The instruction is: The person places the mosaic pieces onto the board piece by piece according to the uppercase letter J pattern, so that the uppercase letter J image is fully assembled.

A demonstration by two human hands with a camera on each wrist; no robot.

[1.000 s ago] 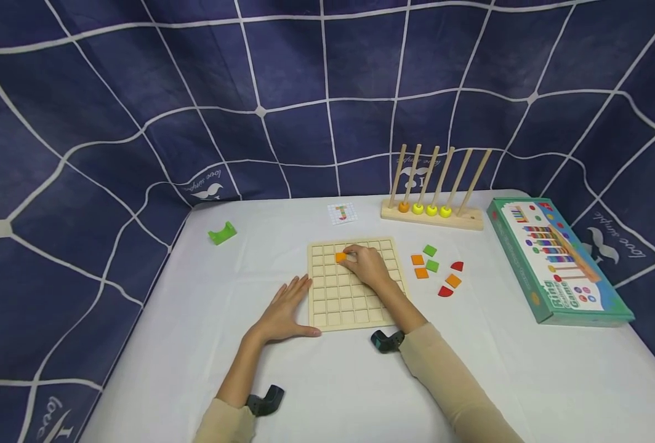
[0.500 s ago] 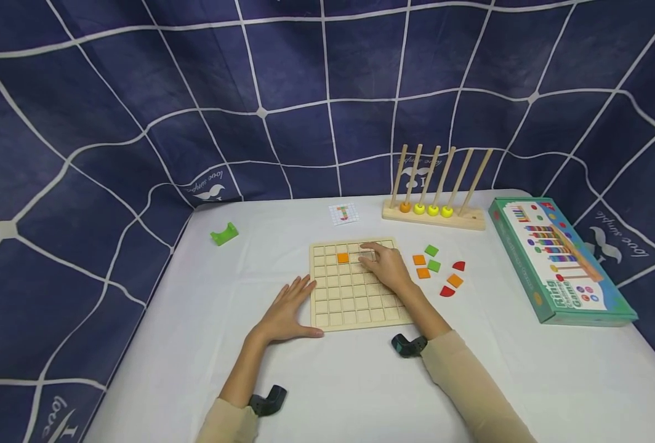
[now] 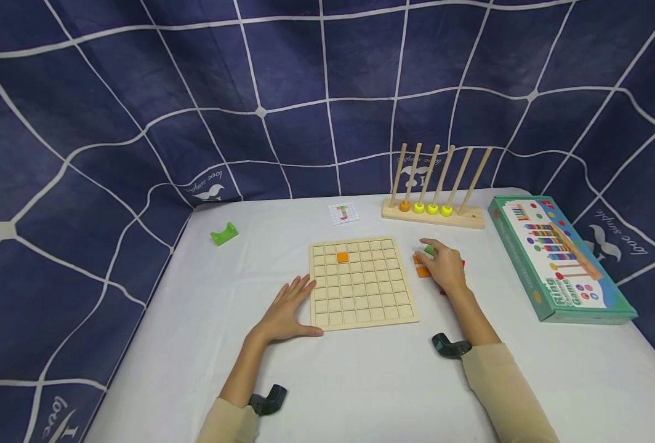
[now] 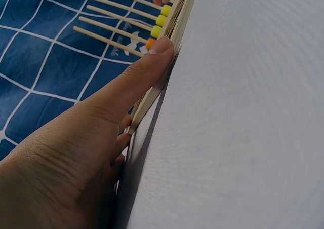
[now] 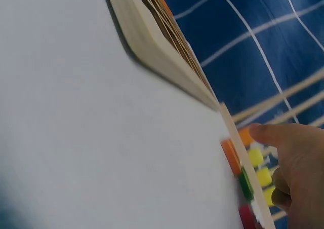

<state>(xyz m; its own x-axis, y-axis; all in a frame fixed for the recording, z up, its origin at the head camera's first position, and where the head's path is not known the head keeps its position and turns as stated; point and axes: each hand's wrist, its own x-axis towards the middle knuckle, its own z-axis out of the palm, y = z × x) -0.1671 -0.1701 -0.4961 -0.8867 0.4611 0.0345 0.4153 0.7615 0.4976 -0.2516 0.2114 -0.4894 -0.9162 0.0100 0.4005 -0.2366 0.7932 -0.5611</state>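
Wooden board (image 3: 347, 291): touches left edge with left hand (image 3: 285, 314), fingers spread; holds right hand (image 3: 444, 269) over orange tiles (image 3: 423, 272), thumb and fingers apart.

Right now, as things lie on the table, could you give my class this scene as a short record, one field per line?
Centre: square beige wooden grid board
Filled cell: flat orange square tile
Left hand: fingers at the board's left edge, thumb by its near corner
Right hand: over loose flat orange, green and red tiles; thumb and index finger apart; contact unclear
Beyond the board: small white card with coloured J shape
Back: wooden six-rod rack, one orange bead, three yellow beads
Far right: green printed box
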